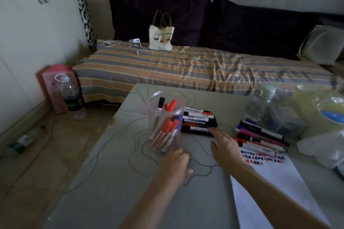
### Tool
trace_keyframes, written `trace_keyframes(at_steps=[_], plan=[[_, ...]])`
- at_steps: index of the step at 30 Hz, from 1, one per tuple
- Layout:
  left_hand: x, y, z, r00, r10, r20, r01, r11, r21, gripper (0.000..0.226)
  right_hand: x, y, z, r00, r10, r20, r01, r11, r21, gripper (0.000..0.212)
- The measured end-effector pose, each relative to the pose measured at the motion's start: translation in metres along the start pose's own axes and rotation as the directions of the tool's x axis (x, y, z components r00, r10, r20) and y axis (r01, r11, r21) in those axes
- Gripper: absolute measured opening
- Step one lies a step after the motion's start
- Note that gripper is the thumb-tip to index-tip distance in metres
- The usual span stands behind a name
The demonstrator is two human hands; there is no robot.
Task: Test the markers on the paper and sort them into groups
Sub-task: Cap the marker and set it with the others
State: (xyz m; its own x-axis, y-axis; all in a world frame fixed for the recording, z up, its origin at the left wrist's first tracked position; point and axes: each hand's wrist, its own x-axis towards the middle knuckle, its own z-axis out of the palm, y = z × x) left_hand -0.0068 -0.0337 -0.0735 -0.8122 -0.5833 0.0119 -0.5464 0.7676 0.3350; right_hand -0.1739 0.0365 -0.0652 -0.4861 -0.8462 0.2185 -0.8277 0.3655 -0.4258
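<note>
The left hand (175, 160), fingers curled on nothing, rests at the base of a clear jar (164, 117) of markers, the right hand (224, 145) reaches flat-fingered to a stacked marker group (199, 121), paper (275, 182) and another marker group (260, 135) to its right on the grey scribbled worktop (115, 182), a striped bed (186, 69) beyond.

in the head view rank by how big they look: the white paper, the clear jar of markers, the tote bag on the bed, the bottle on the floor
1. white paper, nearest the camera
2. clear jar
3. tote bag and bottle look about alike; the bag sits farther off, so no ranking.
</note>
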Motion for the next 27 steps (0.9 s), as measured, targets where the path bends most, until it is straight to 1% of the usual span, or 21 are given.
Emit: trace_keyframes(at_steps=[2,4,5,6,8,10,12,14,16,19,21,23,24,26,27], plan=[[0.001,0.001,0.002,1.0,0.002,-0.027,-0.003,1.0,-0.025,0.039,0.011,-0.008,0.007,0.995,-0.074,0.06,0.081,0.989,-0.128,0.05],[0.001,0.0,0.004,0.999,-0.002,-0.055,0.0,0.999,-0.037,0.04,0.018,-0.017,0.015,0.99,-0.091,0.103,0.114,0.963,-0.246,0.051],[0.001,0.0,0.005,0.998,-0.005,-0.064,0.002,0.999,-0.041,0.041,0.017,-0.02,0.019,0.992,-0.083,0.099,0.108,0.953,-0.282,0.048],[0.0,0.0,0.005,0.998,-0.01,-0.067,0.007,0.999,-0.046,0.04,0.016,-0.021,0.022,0.994,-0.068,0.082,0.09,0.951,-0.297,0.044],[-0.001,0.002,0.005,0.997,-0.024,-0.076,0.02,0.998,-0.053,0.039,0.013,-0.02,0.028,0.998,-0.06,-0.002,0.057,0.962,-0.268,0.037],[-0.001,0.003,0.006,0.996,-0.036,-0.081,0.032,0.998,-0.049,0.038,0.013,-0.014,0.033,0.997,-0.061,-0.055,0.044,0.964,-0.262,0.04],[-0.001,0.004,0.007,0.996,-0.04,-0.078,0.037,0.998,-0.047,0.037,0.016,-0.009,0.035,0.998,-0.061,-0.03,0.05,0.956,-0.29,0.051],[-0.001,0.004,0.007,0.996,-0.047,-0.071,0.044,0.998,-0.052,0.036,0.017,-0.008,0.036,0.998,-0.069,-0.009,0.062,0.942,-0.329,0.054],[-0.001,0.003,0.006,0.997,-0.056,-0.06,0.053,0.997,-0.052,0.036,0.014,-0.008,0.037,0.997,-0.076,-0.027,0.062,0.935,-0.349,0.048],[0.002,0.006,0.004,0.996,-0.075,-0.044,0.074,0.997,-0.02,0.035,0.008,-0.002,0.042,0.991,-0.091,-0.098,0.046,0.918,-0.395,0.036],[0.004,0.009,0.005,0.996,-0.084,-0.038,0.083,0.996,-0.007,0.035,0.005,-0.002,0.038,0.994,-0.085,-0.069,0.05,0.912,-0.408,0.022],[0.005,0.011,0.007,0.994,-0.103,-0.028,0.102,0.995,-0.019,0.037,0.004,-0.004,0.031,0.998,-0.046,-0.038,0.03,0.939,-0.342,0.02],[0.006,0.012,0.008,0.993,-0.114,-0.025,0.113,0.992,-0.048,0.037,0.003,-0.007,0.023,0.998,-0.033,-0.06,0.017,0.967,-0.255,0.019],[0.007,0.017,0.006,0.991,-0.126,-0.038,0.119,0.98,-0.159,0.033,-0.003,-0.016,-0.005,0.988,0.04,-0.149,-0.038,0.999,0.021,0.017],[0.007,0.021,0.004,0.99,-0.134,-0.046,0.12,0.964,-0.237,0.031,-0.006,-0.017,-0.022,0.98,0.116,-0.161,-0.088,0.982,0.167,0.014]])
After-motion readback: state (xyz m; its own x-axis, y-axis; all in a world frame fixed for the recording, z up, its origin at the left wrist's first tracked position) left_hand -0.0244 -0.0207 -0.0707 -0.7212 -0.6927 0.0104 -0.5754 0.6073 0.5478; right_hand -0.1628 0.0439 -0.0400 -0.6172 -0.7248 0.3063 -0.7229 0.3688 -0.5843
